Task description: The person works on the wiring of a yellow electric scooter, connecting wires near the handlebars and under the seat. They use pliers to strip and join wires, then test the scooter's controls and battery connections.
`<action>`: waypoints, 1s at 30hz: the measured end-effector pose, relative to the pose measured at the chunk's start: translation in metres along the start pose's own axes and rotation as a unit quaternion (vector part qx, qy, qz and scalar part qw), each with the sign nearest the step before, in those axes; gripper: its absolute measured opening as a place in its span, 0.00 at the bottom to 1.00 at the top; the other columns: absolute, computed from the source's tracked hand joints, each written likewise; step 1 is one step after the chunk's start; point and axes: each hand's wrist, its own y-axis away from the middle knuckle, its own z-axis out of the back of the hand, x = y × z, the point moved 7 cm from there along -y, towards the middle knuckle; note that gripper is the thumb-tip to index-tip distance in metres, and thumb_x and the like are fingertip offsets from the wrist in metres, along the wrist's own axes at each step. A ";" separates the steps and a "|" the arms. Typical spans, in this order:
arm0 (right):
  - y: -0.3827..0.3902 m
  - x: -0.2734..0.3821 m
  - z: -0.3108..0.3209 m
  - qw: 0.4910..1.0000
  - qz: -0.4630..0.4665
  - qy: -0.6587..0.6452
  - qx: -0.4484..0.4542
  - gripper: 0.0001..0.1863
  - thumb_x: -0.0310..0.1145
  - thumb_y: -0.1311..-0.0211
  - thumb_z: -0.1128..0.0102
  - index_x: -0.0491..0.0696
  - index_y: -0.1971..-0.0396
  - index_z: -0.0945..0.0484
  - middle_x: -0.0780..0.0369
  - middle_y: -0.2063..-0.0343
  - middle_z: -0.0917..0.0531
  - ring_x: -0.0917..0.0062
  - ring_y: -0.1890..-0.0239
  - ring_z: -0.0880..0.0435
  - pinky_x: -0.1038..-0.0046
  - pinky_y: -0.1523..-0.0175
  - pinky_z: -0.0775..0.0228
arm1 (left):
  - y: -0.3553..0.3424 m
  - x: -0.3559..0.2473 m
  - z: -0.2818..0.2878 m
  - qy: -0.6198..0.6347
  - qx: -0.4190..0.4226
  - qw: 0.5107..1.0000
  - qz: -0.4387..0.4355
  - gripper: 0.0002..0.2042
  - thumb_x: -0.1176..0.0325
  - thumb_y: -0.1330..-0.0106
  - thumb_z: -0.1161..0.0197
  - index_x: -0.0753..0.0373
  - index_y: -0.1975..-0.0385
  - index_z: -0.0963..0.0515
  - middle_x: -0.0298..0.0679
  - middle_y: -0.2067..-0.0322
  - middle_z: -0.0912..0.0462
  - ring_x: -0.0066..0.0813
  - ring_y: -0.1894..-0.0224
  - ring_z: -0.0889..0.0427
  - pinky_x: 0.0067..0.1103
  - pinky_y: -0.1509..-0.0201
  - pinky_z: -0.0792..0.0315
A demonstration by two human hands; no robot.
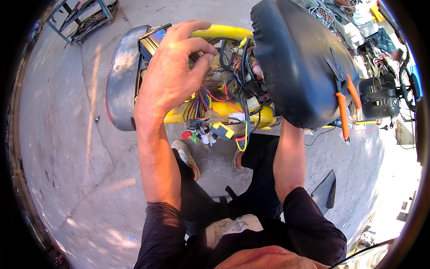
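A yellow frame (224,30) lies in front of me with its wiring bay exposed. My left hand (172,71) is over its left part, fingers curved and apart, with nothing visible between them. Beside that hand is a finned metal box (150,44). Coloured wires (201,101) run over the near yellow edge to several connectors (208,133). The raised black padded seat (300,67) covers most of my right hand; just its fingertips (257,70) show among the black cables (244,62). What they hold, if anything, is hidden.
Orange-handled pliers (344,96) rest on the seat. A black rear cover (121,76) forms the left end. At right stand a black dashboard unit (378,96) and cluttered parts (358,27). A metal cart (85,20) is at far left; a dark flat piece (324,190) lies on the concrete.
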 end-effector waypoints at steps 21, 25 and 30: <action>0.000 0.018 -0.008 0.994 -0.019 -0.007 0.109 0.10 0.28 0.36 0.27 0.44 0.57 0.14 0.62 0.62 0.11 0.71 0.61 0.13 0.70 0.52 0.21 | 0.004 0.010 0.013 0.001 -0.011 1.000 0.017 0.07 0.75 0.37 0.33 0.63 0.60 0.14 0.40 0.36 0.19 0.44 0.31 0.25 0.35 0.27 0.33; 0.004 0.021 -0.009 0.993 -0.016 -0.004 0.120 0.09 0.27 0.36 0.27 0.44 0.57 0.14 0.62 0.63 0.11 0.71 0.61 0.13 0.71 0.52 0.21 | 0.006 0.011 0.014 -0.009 -0.013 1.000 0.017 0.07 0.75 0.36 0.34 0.63 0.60 0.14 0.40 0.36 0.19 0.44 0.30 0.26 0.35 0.27 0.33; 0.012 0.026 -0.010 0.992 -0.008 0.006 0.130 0.09 0.27 0.36 0.27 0.44 0.58 0.14 0.62 0.63 0.11 0.72 0.62 0.13 0.71 0.53 0.21 | 0.008 0.011 0.015 -0.019 -0.010 1.000 0.012 0.07 0.75 0.36 0.34 0.63 0.60 0.14 0.40 0.36 0.19 0.44 0.30 0.26 0.35 0.27 0.34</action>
